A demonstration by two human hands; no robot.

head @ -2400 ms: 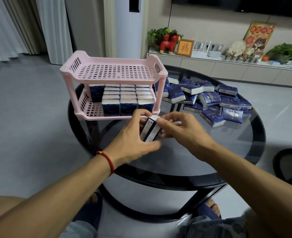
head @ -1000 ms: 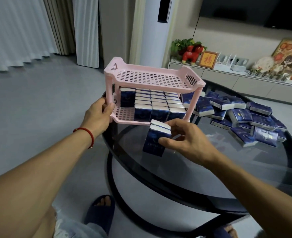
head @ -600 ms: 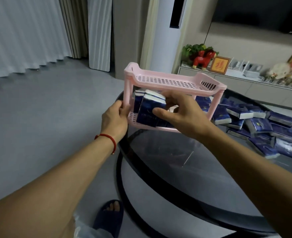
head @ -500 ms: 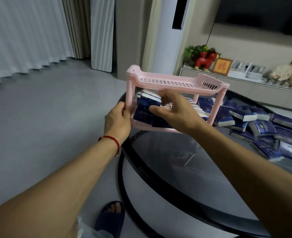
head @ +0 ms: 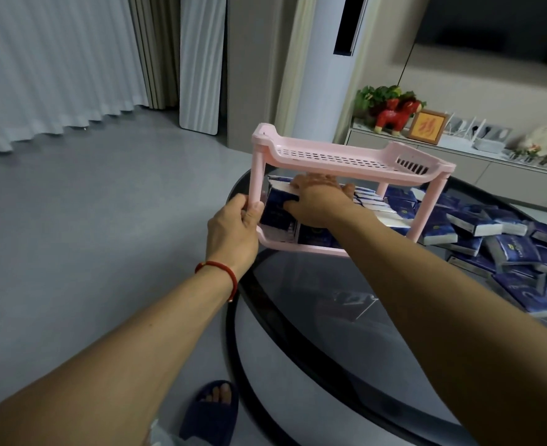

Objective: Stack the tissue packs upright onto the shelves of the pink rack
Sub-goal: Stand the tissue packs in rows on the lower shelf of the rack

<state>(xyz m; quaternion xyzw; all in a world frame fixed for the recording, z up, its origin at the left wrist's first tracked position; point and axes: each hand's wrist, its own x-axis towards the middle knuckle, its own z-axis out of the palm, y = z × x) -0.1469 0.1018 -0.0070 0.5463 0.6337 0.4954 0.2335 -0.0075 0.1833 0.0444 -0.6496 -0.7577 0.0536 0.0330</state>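
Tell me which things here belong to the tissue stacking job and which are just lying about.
Part of the job:
pink rack
tissue pack in the right hand
left hand gripping the rack's post
loose tissue packs on the glass table

Just lying about:
red horse figure
framed picture
curtains

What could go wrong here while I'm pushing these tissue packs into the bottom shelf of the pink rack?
The pink rack stands at the glass table's edge, steadied only by your left hand on its post; a hard push might slide it. The tissue packs in your right hand look tilted and could topple the upright row beside them.
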